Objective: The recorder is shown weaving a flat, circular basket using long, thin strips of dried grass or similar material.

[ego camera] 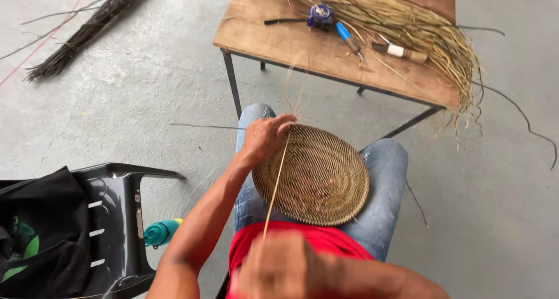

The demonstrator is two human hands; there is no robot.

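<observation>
Head view: left hand point(265, 137) grips woven mat point(320, 177) above grey concrete floor point(145, 89); right hand's point(285, 270) grip unclear.

Matt coiled-straw basket disc point(317, 177), rough wooden tabletop point(291, 43), glossy plastic chair point(119, 217).

The right hand point(291, 270), close under the woven oval tray point(311, 177), is a blur, its grip on the pale strand point(276, 182) unreadable. Left of the tray, the black bag point(41, 229) and dark chair point(116, 217) run off the frame. Beyond it, the wooden table point(291, 43) and its straw bundle point(407, 25) are cropped at the top.
</observation>
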